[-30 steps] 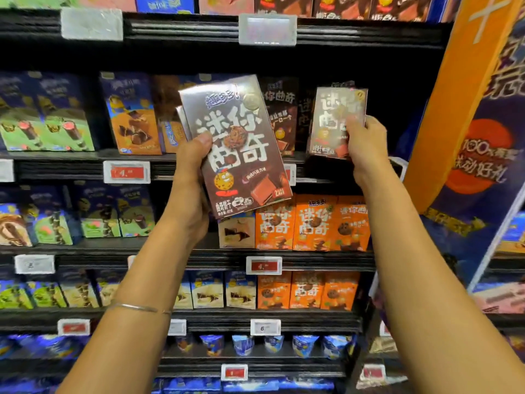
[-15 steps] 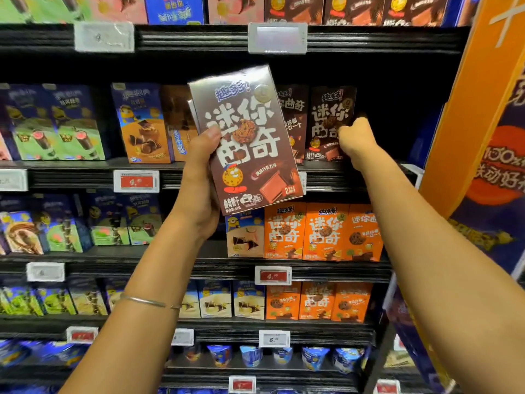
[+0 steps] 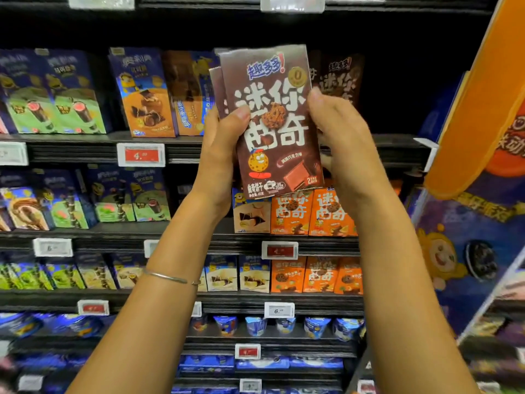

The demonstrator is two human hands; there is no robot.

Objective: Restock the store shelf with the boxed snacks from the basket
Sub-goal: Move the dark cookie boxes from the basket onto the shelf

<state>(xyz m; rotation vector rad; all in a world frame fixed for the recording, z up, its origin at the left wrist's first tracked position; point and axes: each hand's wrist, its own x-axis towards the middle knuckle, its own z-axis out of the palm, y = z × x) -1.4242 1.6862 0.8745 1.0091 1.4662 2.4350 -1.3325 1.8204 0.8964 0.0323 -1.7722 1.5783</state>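
Note:
I hold a small stack of brown mini-cookie boxes (image 3: 272, 120) up in front of the shelf. My left hand (image 3: 224, 149) grips the stack's left edge, thumb across the front box. My right hand (image 3: 341, 143) holds the right edge of the front box, fingers curled behind it. At least one more brown box shows behind the front one at the left. A matching brown box (image 3: 342, 78) stands on the shelf (image 3: 392, 143) just behind my right hand. The basket is out of view.
Dark free room lies on that shelf to the right of the brown box. Blue and orange snack boxes (image 3: 145, 92) fill the left of the row. Orange cookie boxes (image 3: 312, 211) stand one shelf below. An orange and purple promo panel (image 3: 477, 109) bounds the right side.
My right hand has left the brown box it set on the shelf and come back to the stack, taking hold of the front box's right edge. The view has moved closer.

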